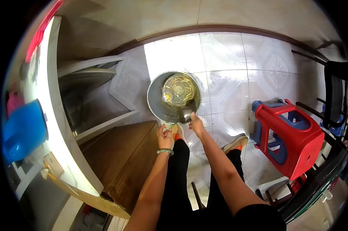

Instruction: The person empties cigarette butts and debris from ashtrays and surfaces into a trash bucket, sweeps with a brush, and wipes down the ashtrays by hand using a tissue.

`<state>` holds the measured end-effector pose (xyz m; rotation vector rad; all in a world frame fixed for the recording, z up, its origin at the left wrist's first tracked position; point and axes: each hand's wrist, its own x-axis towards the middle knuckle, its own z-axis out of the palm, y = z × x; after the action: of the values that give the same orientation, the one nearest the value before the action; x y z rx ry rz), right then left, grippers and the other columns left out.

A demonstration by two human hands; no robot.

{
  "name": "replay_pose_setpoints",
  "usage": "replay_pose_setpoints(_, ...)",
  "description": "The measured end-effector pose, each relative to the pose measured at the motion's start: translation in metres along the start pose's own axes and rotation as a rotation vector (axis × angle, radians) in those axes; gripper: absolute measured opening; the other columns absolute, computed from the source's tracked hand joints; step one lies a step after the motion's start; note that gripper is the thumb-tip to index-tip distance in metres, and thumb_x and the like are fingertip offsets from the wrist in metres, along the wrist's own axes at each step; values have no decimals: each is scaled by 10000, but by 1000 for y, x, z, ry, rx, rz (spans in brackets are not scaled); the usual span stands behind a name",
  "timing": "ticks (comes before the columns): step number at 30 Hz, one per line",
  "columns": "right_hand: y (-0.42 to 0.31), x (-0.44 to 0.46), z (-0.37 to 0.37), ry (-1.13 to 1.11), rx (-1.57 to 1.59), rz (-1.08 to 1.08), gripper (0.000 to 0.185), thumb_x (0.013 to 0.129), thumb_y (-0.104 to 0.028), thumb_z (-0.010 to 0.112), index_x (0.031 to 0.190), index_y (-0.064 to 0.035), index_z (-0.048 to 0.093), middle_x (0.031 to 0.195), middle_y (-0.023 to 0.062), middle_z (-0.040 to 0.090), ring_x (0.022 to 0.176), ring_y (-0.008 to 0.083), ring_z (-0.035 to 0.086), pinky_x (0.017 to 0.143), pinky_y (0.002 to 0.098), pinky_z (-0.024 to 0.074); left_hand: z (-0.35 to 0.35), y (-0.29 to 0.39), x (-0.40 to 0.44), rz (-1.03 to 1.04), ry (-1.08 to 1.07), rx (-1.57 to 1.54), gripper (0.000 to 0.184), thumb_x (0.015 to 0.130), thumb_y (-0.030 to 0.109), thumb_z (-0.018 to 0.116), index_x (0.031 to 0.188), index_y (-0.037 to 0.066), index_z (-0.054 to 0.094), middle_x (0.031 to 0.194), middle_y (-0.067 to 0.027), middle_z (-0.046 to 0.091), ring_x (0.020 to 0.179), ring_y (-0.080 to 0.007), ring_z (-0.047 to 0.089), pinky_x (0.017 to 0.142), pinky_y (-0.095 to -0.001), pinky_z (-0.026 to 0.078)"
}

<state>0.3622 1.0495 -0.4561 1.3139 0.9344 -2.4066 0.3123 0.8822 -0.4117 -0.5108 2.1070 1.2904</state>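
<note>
A round grey metal bucket stands on the floor in front of my feet. In its bottom lies something pale and glassy with thin yellowish streaks, and a small yellow round spot shows at its left. Over the bucket's near rim, my right hand grips a dark, shiny, rounded scoop; its exact kind is unclear. My left hand, with a green bangle at the wrist, hovers just below the rim. Its fingers are loosely bent and apart, holding nothing I can see.
A brown cardboard box sits close at my left, below a white-edged counter bearing a blue plastic container. Red and blue plastic stools stand at the right near dark chairs. My shoes are on pale tiles.
</note>
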Motion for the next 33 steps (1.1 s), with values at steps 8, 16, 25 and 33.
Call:
replay_pose_setpoints(8, -41, -68, 31, -138, -1009, -814, 223, 768, -216, 706, 891, -84, 575, 860, 110, 539, 799, 314, 570, 678, 394, 477, -7, 76, -7, -379, -529, -886, 590, 911, 568, 426, 1281, 114, 493, 1236, -107, 562, 1106, -266, 555, 899, -414, 457)
replay_pose_setpoints(16, -32, -63, 36, -86, -762, -646, 134, 876, -187, 627, 874, -61, 579, 777, 108, 591, 676, 237, 591, 633, 345, 480, 8, 94, -16, -329, -329, -750, 628, 889, 610, 450, 1235, 88, 496, 1154, -94, 590, 1066, -237, 556, 900, -403, 445)
replay_pose_setpoints(25, 0, -1, 37, 85, -17, -270, 345, 976, -447, 434, 954, -113, 517, 630, -8, 479, 539, 97, 441, 500, 261, 384, -4, 45, 75, 202, 460, 47, 666, 959, 545, 287, 1472, 126, 225, 1519, -143, 182, 1376, -281, 233, 1098, -466, 202)
replay_pose_setpoints(33, -9, -31, 79, 48, -28, 155, 402, 951, -490, 461, 886, -98, 521, 641, -25, 476, 509, 91, 412, 481, 239, 372, 13, 71, 55, 146, 398, 340, 602, 985, 483, 200, 1485, 149, 183, 1540, -161, 114, 1420, -311, 129, 1116, -538, 60)
